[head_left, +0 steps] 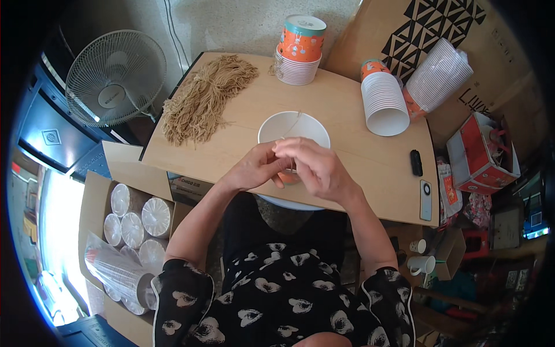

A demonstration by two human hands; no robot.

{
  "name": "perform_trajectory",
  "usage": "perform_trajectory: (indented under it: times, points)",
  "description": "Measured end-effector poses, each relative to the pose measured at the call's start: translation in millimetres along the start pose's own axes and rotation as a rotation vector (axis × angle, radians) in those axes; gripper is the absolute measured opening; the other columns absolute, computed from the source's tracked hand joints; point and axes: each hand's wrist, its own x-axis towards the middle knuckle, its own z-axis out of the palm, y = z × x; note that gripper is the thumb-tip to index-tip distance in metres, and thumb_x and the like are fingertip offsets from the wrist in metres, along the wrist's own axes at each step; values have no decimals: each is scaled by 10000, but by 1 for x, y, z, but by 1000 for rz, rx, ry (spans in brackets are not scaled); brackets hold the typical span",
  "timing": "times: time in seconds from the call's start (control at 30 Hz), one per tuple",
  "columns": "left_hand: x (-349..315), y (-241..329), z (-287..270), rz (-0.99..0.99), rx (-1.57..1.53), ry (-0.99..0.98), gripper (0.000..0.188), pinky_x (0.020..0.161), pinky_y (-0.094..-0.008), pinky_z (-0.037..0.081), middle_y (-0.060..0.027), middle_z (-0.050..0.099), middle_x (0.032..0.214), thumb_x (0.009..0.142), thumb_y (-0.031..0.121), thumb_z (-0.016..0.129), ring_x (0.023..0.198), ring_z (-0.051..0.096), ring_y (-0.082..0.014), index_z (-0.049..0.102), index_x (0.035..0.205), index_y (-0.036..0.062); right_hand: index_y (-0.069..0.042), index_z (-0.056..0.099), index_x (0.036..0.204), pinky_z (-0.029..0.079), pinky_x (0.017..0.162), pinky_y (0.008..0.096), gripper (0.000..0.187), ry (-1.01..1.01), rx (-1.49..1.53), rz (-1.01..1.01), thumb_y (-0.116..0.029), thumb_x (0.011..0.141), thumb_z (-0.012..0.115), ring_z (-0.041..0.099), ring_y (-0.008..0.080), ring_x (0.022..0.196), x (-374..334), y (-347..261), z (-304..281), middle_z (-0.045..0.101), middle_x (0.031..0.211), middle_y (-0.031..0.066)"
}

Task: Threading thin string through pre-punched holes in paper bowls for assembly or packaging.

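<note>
My left hand (253,168) and my right hand (318,169) meet at the table's near edge, in front of a white-lined paper bucket (274,127). The fingers of both are drawn together in a pinch, fingertips close to each other. A thin tan string (297,122) crosses the bucket's mouth and runs down to the fingertips. My hands cover the bucket's near rim; a bit of its orange outside shows beneath them. On the far left of the table lies a heap of tan strings (202,98).
Nested paper buckets (298,63) stand at the back, and more stacks (386,107) lie at the right. A black object (415,163) and a phone (426,199) lie near the right edge. At left are a fan (113,87) and a carton (92,225) with wrapped bucket stacks.
</note>
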Motion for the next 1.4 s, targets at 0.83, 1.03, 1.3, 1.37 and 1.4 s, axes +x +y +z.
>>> perform_trajectory:
  times: [0.83, 1.03, 1.3, 1.37, 1.4]
  points:
    - [51, -18, 7, -144, -323, -45, 229, 743, -235, 603, -135, 731, 947, 1026, 167, 604, 840, 741, -191, 655, 1096, -46, 41, 695, 1020, 518, 816, 285, 118, 426, -70, 396, 9, 906, 689, 661, 164, 876, -38, 31, 4, 705, 949, 85]
    - [53, -8, 15, -108, -312, -46, 274, 806, -258, 601, -128, 726, 974, 1059, 178, 545, 888, 730, -180, 642, 1144, -63, 41, 673, 960, 517, 751, 287, 61, 392, -125, 356, 20, 903, 681, 644, 167, 805, -33, 27, -16, 678, 881, 91]
    - [48, 7, 27, 7, -110, -7, 263, 781, -242, 564, -60, 716, 942, 1033, 176, 607, 831, 664, -86, 672, 1181, -32, 8, 600, 977, 516, 616, 328, 94, 330, -329, 452, 23, 907, 661, 641, 233, 694, -54, -3, -19, 656, 897, 125]
    - [48, 3, 28, -4, -95, -7, 263, 782, -240, 558, -52, 719, 939, 1027, 187, 621, 832, 665, -83, 681, 1173, -24, 11, 597, 984, 515, 609, 321, 88, 393, -286, 418, 20, 916, 653, 648, 215, 697, -57, -6, -14, 666, 932, 121]
    - [49, 2, 29, -12, -85, -11, 263, 782, -239, 553, -44, 723, 936, 1021, 198, 635, 834, 665, -79, 690, 1164, -16, 14, 594, 990, 515, 603, 314, 82, 453, -250, 385, 17, 926, 645, 654, 197, 699, -58, -7, -12, 676, 966, 117]
